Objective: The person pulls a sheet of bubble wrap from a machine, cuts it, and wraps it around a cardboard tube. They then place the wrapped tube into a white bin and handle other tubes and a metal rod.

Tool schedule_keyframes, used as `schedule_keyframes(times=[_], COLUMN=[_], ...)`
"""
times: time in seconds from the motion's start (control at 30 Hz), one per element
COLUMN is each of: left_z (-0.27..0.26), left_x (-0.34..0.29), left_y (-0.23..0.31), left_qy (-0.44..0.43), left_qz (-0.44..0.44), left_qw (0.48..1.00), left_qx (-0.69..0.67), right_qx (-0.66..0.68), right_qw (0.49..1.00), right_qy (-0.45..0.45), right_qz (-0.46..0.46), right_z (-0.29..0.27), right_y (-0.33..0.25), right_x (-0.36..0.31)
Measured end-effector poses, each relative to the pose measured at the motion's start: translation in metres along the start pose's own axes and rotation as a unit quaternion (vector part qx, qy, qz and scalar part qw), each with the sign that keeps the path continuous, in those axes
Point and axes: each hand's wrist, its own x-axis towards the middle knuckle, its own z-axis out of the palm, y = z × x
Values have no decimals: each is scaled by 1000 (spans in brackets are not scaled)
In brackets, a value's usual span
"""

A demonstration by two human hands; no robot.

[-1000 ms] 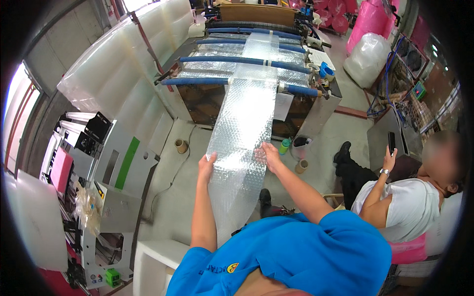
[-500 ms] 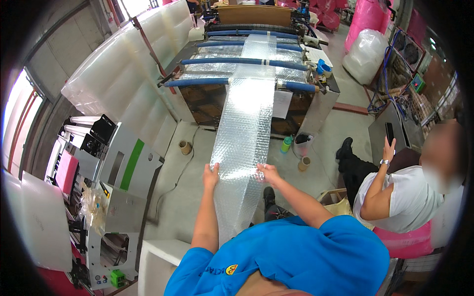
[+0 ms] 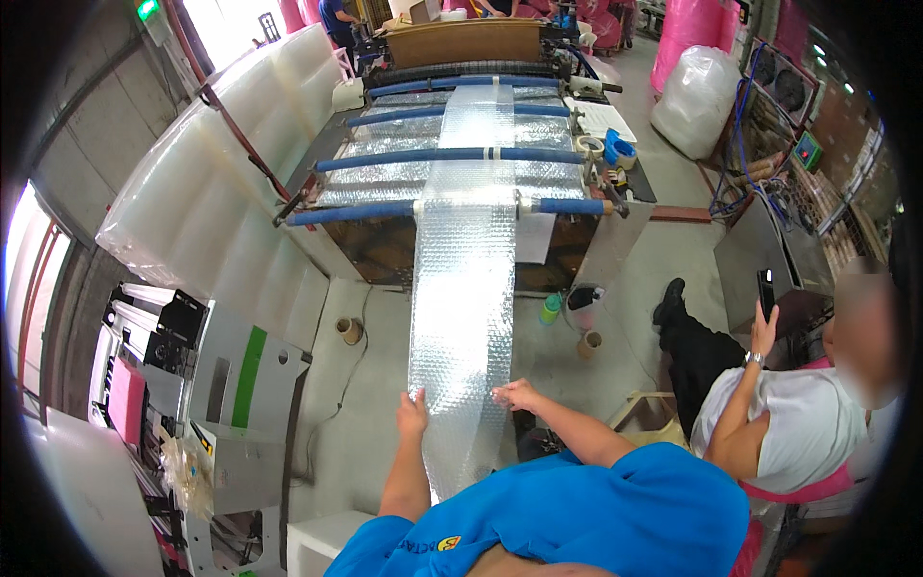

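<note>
A long clear strip of bubble wrap [image 3: 462, 288] runs from a machine with blue rollers [image 3: 413, 159] down toward my body. My left hand [image 3: 412, 413] grips the strip's left edge, fingers closed with the thumb up. On the opposite edge, my right hand [image 3: 520, 395] pinches the film between thumb and fingers. Between both hands the strip hangs fairly taut and shiny. Its lower end passes in front of my blue shirt [image 3: 538, 510], where the rest is hidden.
A seated person in a white shirt [image 3: 745, 413] holds a phone [image 3: 765, 290] at the right. Cardboard cores [image 3: 349, 331] and a green bottle [image 3: 550, 309] stand on the floor. At left are a grey machine frame [image 3: 240, 385] and large wrapped rolls [image 3: 212, 202].
My hands, still on both edges, have come closer to my body with the strip, which now hangs straighter. The view has shifted, so the machine sits lower in the picture.
</note>
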Motion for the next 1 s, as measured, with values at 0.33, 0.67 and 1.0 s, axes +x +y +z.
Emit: schedule_keyframes(times=[0.33, 0.67, 1.0], left_z=[26, 9, 36], left_x=[95, 161, 139], left_y=[86, 150, 77], left_qy=[44, 73, -25], left_qz=[71, 142, 65], left_qw=[995, 963, 984], left_qx=[-62, -216, -165], right_qx=[33, 36, 84], right_qw=[990, 946, 986], right_qy=[65, 144, 61], right_qz=[-120, -287, -133], right_z=[-55, -87, -60], right_y=[-58, -139, -92], right_x=[82, 93, 81])
